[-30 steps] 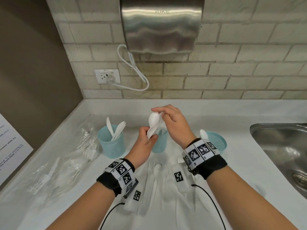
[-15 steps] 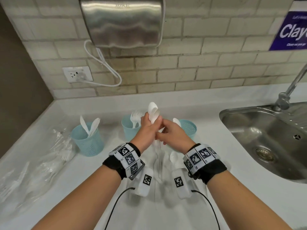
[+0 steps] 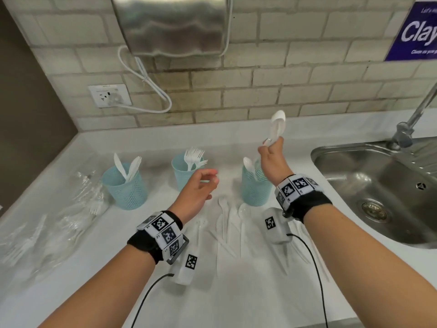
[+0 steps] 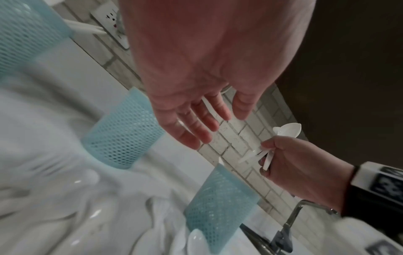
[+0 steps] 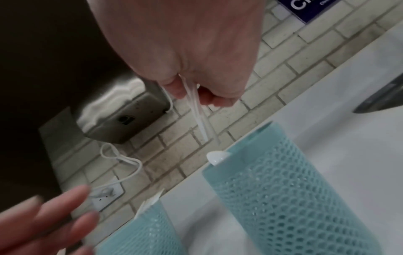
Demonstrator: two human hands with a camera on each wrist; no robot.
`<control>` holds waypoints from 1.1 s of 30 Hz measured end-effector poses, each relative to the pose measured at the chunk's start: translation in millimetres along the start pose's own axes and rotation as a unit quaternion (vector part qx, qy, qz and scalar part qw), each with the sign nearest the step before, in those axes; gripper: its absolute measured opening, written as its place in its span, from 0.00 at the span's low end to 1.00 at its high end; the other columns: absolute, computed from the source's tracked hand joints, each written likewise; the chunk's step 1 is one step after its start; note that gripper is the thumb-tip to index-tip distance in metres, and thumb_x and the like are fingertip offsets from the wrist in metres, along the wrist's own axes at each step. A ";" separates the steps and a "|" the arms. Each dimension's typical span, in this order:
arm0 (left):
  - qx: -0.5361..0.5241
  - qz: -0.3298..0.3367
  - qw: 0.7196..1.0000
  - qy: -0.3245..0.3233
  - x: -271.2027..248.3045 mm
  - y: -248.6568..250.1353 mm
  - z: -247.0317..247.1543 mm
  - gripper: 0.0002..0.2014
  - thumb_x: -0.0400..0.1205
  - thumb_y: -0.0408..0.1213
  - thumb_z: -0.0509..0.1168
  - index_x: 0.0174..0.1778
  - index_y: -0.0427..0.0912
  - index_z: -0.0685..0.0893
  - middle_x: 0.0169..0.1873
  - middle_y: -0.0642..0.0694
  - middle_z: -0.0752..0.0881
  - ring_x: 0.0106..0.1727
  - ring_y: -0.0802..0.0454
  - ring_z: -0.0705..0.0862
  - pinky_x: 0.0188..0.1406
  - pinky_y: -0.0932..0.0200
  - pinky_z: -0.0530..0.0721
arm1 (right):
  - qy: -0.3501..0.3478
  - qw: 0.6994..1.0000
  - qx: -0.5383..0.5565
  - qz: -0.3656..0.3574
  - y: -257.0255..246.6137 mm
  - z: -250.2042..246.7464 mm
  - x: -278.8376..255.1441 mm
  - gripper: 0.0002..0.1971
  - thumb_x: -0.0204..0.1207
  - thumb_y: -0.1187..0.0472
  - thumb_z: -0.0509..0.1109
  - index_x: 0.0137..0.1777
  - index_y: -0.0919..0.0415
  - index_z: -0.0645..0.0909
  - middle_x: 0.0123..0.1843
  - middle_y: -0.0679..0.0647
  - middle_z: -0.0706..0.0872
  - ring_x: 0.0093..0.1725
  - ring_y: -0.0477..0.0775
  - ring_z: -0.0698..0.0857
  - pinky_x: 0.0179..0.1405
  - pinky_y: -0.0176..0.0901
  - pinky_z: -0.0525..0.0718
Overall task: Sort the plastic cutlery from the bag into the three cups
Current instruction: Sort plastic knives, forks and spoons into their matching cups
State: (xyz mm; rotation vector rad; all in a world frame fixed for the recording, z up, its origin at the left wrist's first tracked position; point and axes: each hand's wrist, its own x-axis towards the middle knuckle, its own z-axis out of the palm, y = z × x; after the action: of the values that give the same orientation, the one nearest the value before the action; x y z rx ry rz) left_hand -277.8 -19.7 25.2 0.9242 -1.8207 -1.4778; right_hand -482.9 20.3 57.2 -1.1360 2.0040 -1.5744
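Three teal mesh cups stand in a row: the left cup (image 3: 125, 185) holds knives, the middle cup (image 3: 183, 172) holds forks, and the right cup (image 3: 254, 188) holds one spoon (image 3: 248, 163). My right hand (image 3: 269, 144) pinches a few white spoons (image 3: 277, 123) by their handles, bowls up, just above the right cup. In the right wrist view the handles (image 5: 197, 113) point down toward that cup's rim (image 5: 261, 131). My left hand (image 3: 208, 179) hovers empty in front of the middle cup, its fingers (image 4: 205, 120) relaxed.
Loose white cutlery (image 3: 227, 223) lies on the counter between my wrists. The clear plastic bag (image 3: 59, 221) with more cutlery lies at the left. A steel sink (image 3: 378, 185) and tap are at the right, a hand dryer (image 3: 170, 24) on the brick wall.
Both hands held the spoons together near the middle cup. My left hand has let go and dropped back. My right hand has carried the spoons right, over the right cup.
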 end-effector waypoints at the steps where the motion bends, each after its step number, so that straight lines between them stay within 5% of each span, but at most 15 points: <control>1: 0.019 -0.002 1.000 0.003 -3.8 -5.5 -2.1 0.06 0.85 0.39 0.61 0.57 0.52 0.78 0.51 0.52 0.79 0.52 0.57 0.80 0.50 0.64 0.80 | 0.008 1.000 -0.009 0.019 3.4 1.9 3.8 0.12 0.81 0.66 0.56 0.61 0.67 0.63 0.54 0.61 0.72 0.53 0.61 0.76 0.54 0.52 0.78; 4: 0.102 -0.012 0.994 0.019 -12.4 -21.1 -9.0 0.06 0.84 0.37 0.62 0.55 0.49 0.80 0.47 0.53 0.79 0.43 0.61 0.78 0.42 0.76 0.75 | 0.007 0.997 -0.037 0.063 9.7 8.7 8.7 0.17 0.82 0.60 0.57 0.67 0.67 0.62 0.57 0.62 0.72 0.54 0.62 0.75 0.56 0.53 0.76; 6: 0.152 -0.039 0.987 0.035 -16.0 -30.9 -16.2 0.06 0.83 0.37 0.63 0.53 0.49 0.81 0.48 0.51 0.80 0.43 0.60 0.79 0.41 0.72 0.75 | -0.010 0.997 -0.031 0.069 13.7 12.6 10.1 0.14 0.83 0.60 0.58 0.64 0.65 0.62 0.53 0.58 0.73 0.53 0.59 0.75 0.56 0.53 0.76; 9: 0.246 -0.103 0.963 0.046 -21.0 -44.1 -29.7 0.07 0.81 0.41 0.65 0.53 0.51 0.81 0.52 0.46 0.81 0.55 0.50 0.82 0.53 0.59 0.78 | -0.036 0.996 -0.047 0.072 21.5 17.1 11.5 0.10 0.83 0.64 0.57 0.61 0.64 0.63 0.43 0.52 0.72 0.49 0.57 0.75 0.51 0.51 0.76; 14: 0.386 -0.214 0.897 0.020 -36.9 -51.8 -40.0 0.22 0.77 0.48 0.69 0.66 0.49 0.75 0.64 0.43 0.72 0.70 0.43 0.69 0.67 0.51 0.69 | -0.058 0.975 -0.200 0.080 29.6 21.3 13.7 0.12 0.78 0.61 0.63 0.57 0.67 0.70 0.50 0.62 0.77 0.50 0.61 0.77 0.46 0.51 0.77; 17: 0.406 -0.233 0.883 0.020 -44.1 -54.8 -40.6 0.29 0.76 0.50 0.69 0.70 0.47 0.70 0.68 0.43 0.68 0.72 0.44 0.65 0.66 0.51 0.68 | -0.047 0.964 -0.254 0.061 31.0 20.5 16.8 0.14 0.72 0.56 0.69 0.52 0.64 0.76 0.50 0.62 0.79 0.53 0.62 0.78 0.47 0.43 0.73; 22: 0.408 -0.275 0.871 0.003 -47.5 -61.7 -43.2 0.37 0.74 0.53 0.71 0.76 0.43 0.65 0.72 0.41 0.67 0.73 0.41 0.69 0.70 0.48 0.71 | -0.049 0.969 -0.228 0.082 19.2 10.1 7.9 0.27 0.70 0.58 0.73 0.69 0.62 0.70 0.67 0.60 0.77 0.71 0.63 0.70 0.60 0.44 0.68; 27: 0.396 -0.287 0.872 -0.024 -48.2 -66.0 -46.3 0.40 0.74 0.54 0.71 0.77 0.39 0.64 0.73 0.38 0.66 0.70 0.41 0.75 0.71 0.49 0.73 | 0.055 0.982 -0.177 -0.024 1.5 9.5 -33.9 0.13 0.73 0.64 0.67 0.57 0.63 0.76 0.62 0.60 0.79 0.66 0.63 0.75 0.57 0.39 0.67; 30: 0.371 -0.285 0.883 -0.029 -47.4 -67.3 -47.0 0.39 0.73 0.53 0.72 0.77 0.40 0.66 0.72 0.39 0.68 0.66 0.42 0.79 0.67 0.48 0.79 | -0.062 0.980 -0.186 0.026 6.2 24.9 -71.3 0.05 0.74 0.65 0.66 0.48 0.65 0.80 0.53 0.59 0.85 0.58 0.59 0.84 0.50 0.38 0.74; 33: 0.337 -0.280 0.898 -0.034 -47.0 -67.0 -45.6 0.38 0.72 0.50 0.74 0.76 0.41 0.68 0.69 0.38 0.71 0.57 0.41 0.84 0.57 0.45 0.86 | -0.221 0.907 -0.335 0.124 31.0 40.1 -97.6 0.10 0.75 0.57 0.63 0.48 0.64 0.77 0.50 0.61 0.84 0.51 0.62 0.84 0.48 0.46 0.80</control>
State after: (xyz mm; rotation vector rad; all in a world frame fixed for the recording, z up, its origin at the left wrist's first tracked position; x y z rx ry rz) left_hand -204.8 -15.3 -33.3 1.8808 -2.2901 -1.1701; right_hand -406.5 70.6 -3.7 -1.2471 2.2845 -0.4261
